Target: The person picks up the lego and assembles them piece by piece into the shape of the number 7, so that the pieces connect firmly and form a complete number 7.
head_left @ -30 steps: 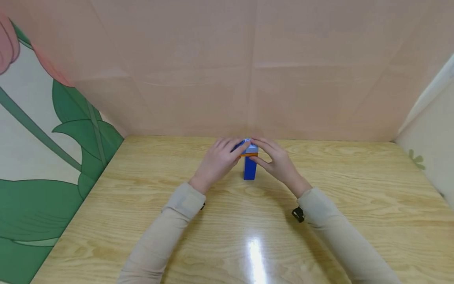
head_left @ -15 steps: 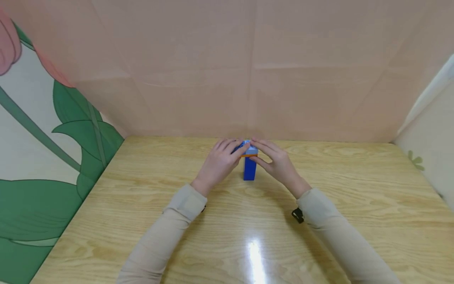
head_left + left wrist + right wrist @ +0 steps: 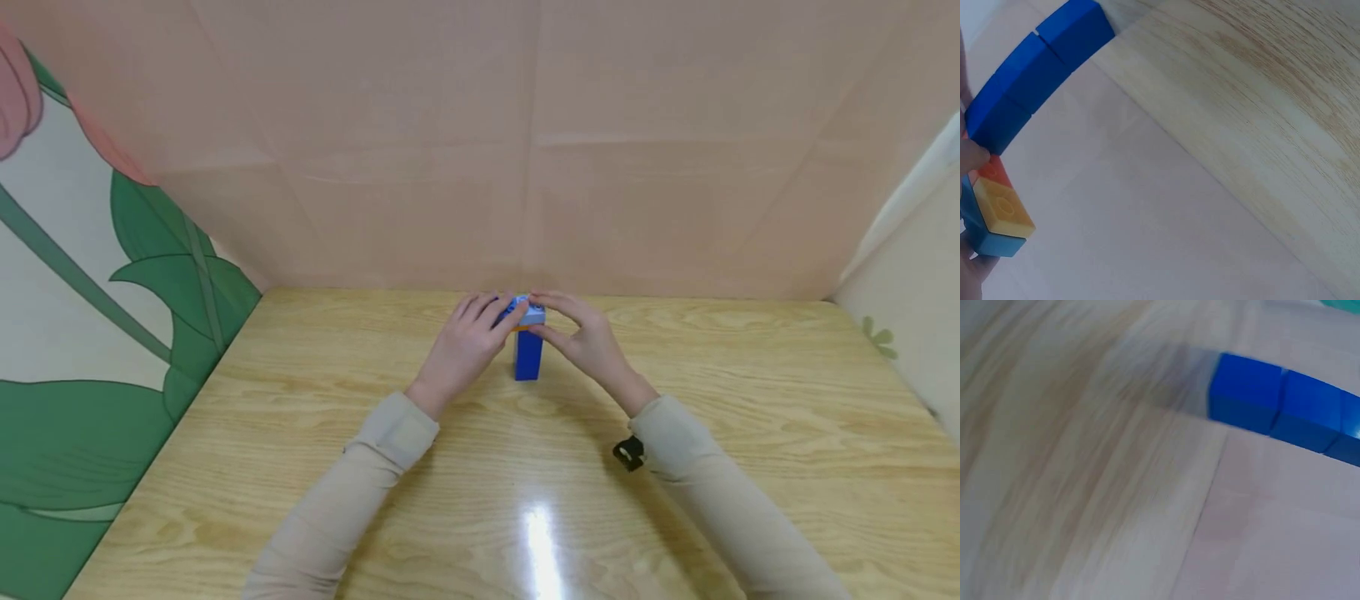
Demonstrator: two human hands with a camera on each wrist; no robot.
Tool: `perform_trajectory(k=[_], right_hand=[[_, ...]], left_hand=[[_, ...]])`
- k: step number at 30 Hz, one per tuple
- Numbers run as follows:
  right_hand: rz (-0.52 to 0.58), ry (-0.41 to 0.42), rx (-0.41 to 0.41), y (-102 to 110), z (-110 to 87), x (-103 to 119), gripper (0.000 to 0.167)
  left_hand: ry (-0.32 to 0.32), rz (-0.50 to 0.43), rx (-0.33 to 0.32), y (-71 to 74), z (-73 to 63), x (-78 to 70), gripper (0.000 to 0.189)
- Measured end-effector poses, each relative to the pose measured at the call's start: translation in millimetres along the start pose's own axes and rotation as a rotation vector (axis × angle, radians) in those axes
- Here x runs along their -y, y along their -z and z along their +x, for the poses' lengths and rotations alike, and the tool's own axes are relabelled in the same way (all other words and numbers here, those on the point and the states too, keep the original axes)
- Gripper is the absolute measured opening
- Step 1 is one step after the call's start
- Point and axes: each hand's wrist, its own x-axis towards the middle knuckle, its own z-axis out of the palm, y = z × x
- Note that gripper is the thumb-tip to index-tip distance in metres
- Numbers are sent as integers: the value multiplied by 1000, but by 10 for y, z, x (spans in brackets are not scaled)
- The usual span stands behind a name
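Note:
A tower of stacked dark blue building bricks (image 3: 528,358) stands upright on the table. Across its top lie an orange brick (image 3: 990,172) and a yellow brick (image 3: 1005,209), overhanging one side. Above these sits a light blue building brick (image 3: 533,317) with studs on top. My left hand (image 3: 465,342) grips the left part of this top layer, thumb below and fingers over it. On the right end, my right hand (image 3: 588,346) pinches the light blue brick between thumb and index finger. The fingers hide much of the top layer.
The wood-grain table (image 3: 480,500) reaches back to a pinkish cloth backdrop (image 3: 397,167) close behind the tower. A panel with painted green leaves (image 3: 172,275) borders the left side, and a pale wall (image 3: 915,308) the right.
The right index finger arches higher and shows more of the brick's studs. Both hands remain at the top of the tower, which stays in place.

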Motion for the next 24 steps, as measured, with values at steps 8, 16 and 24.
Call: perform_trajectory(k=[8, 16, 24], right_hand=[[231, -393, 93, 24, 35, 42, 50], [219, -444, 116, 27, 38, 20, 53], [198, -479, 151, 46, 23, 14, 51]], left_hand=[[25, -74, 54, 10, -4, 26, 47], [217, -253, 81, 35, -53, 129, 52], [457, -631, 136, -31, -241, 239, 43]])
